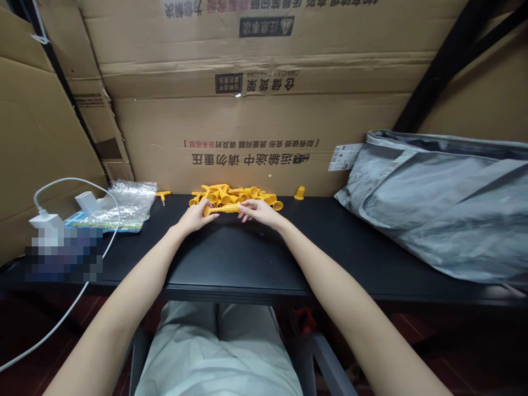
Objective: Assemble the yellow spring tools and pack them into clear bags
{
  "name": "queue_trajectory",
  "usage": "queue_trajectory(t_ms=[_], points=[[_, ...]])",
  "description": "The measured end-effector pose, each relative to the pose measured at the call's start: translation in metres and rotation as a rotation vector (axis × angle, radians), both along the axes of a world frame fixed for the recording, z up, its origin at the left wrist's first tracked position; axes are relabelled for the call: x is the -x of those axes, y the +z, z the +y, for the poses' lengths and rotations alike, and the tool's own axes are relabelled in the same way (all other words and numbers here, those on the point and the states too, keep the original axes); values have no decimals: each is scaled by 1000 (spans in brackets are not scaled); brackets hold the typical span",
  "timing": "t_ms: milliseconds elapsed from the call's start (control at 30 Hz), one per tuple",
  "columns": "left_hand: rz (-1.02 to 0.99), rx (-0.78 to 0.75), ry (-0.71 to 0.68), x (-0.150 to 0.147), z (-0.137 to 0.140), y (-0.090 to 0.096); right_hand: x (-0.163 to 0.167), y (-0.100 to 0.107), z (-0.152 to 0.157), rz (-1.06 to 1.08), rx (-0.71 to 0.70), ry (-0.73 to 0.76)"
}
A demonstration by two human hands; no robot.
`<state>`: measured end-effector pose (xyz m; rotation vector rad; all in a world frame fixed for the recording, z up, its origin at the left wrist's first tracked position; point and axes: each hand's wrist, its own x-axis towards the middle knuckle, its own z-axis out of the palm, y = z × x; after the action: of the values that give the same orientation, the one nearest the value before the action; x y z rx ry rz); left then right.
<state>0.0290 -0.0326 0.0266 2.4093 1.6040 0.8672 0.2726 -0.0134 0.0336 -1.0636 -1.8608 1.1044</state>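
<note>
A long yellow plastic piece (225, 209) with a flared end lies level between my hands, just in front of a pile. My left hand (195, 218) grips its flared left end between thumb and fingers. At its right end, the fingertips of my right hand (262, 213) are closed on it. Behind them is the pile of yellow plastic parts (247, 192), several with cup-shaped open ends and some with T-shaped handles. The hands cover part of the pile. What the parts are for cannot be made out.
A yellow T-handled piece with a metal tip (163, 195) lies left of the pile; a small yellow cap (300, 192) stands to the right. Clear plastic bags (127, 203), a white charger (47, 221) and its cable are left. A grey bag (429, 203) fills the right; cardboard (256, 118) walls the back.
</note>
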Motion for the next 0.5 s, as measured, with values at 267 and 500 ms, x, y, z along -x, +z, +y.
queue_trajectory(t_ms=[267,500], points=[[-1,-1,-9,0,1,-2,3,1,-2,-17,31,7],[-7,-8,-8,-1,0,-1,6,-1,-2,17,51,-22]])
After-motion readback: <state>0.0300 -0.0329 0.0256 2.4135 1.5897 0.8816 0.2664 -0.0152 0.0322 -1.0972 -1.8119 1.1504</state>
